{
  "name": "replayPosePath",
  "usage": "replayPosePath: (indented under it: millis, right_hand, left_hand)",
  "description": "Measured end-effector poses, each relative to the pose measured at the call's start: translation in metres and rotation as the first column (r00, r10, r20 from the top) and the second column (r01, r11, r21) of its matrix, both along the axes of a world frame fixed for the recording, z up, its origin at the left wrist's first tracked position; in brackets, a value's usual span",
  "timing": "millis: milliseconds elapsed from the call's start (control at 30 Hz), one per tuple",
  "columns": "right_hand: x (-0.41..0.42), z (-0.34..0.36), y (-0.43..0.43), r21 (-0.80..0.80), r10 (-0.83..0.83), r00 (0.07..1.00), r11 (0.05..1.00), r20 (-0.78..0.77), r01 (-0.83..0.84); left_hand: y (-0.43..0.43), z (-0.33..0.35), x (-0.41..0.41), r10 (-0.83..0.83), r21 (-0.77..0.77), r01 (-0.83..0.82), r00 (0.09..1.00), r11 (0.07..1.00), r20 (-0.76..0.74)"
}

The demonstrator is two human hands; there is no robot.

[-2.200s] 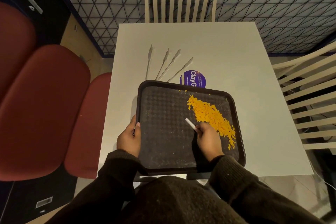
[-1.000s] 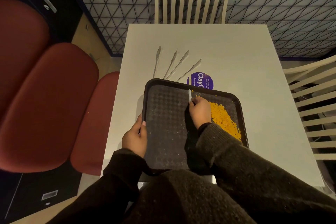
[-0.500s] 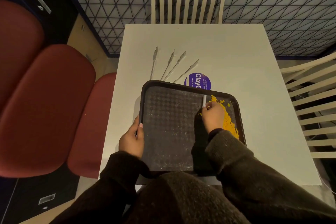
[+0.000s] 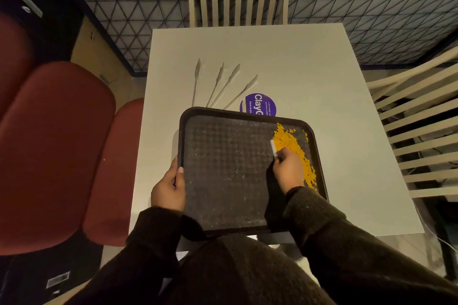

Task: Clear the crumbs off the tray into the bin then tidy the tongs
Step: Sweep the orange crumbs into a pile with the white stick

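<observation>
Here the right hand pinches a small white scraper, its edge against orange crumbs banked along the dark tray's right side. Left hand clamps the tray's left rim. Two tongs lie on the white table just beyond the tray.

A dark, square plastic tray with rounded corners and a textured base is laid flat at the near edge of the white counter, its base dusted with pale specks. Orange crumbs are gathered in a band along its right side, from the far right corner toward the near edge. Two pairs of slim metal tongs are laid on the counter just beyond the tray's far rim, their arms fanned apart.
</observation>
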State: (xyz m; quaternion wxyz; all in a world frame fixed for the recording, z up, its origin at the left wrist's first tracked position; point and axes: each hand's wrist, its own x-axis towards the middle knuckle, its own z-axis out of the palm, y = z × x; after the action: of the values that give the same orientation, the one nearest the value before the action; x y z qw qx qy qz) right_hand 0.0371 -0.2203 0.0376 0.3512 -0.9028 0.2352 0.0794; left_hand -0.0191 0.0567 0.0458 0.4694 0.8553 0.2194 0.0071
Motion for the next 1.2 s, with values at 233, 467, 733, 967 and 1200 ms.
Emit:
replayPosePath:
  millis: [233, 467, 733, 967, 1200]
  right_hand:
    - [0.001, 0.000, 0.006, 0.058, -0.025, 1.000, 0.998, 0.003, 0.025]
    - [0.040, 0.004, 0.045, 0.124, -0.029, 1.000, 0.992, -0.007, 0.029]
    - [0.069, -0.006, -0.010, 0.005, -0.198, 0.979, 0.980, -0.043, 0.199]
    - [0.052, -0.006, -0.034, 0.069, -0.269, 0.963, 0.961, -0.008, 0.269]
    - [-0.005, 0.004, 0.001, 0.201, -0.021, 1.000, 0.979, -0.001, 0.021]
  left_hand:
    - [0.002, 0.001, 0.002, -0.037, 0.019, 0.037, 0.999, 0.999, -0.023]
    - [0.001, 0.006, 0.002, -0.056, 0.045, 0.056, 0.998, 0.997, -0.001]
    - [0.000, 0.001, 0.000, -0.045, 0.061, 0.045, 0.999, 0.997, 0.005]
    - [-0.001, -0.002, -0.003, -0.021, 0.072, 0.021, 1.000, 0.997, 0.001]
    - [-0.001, -0.001, -0.003, -0.044, 0.056, 0.046, 0.999, 0.997, -0.027]
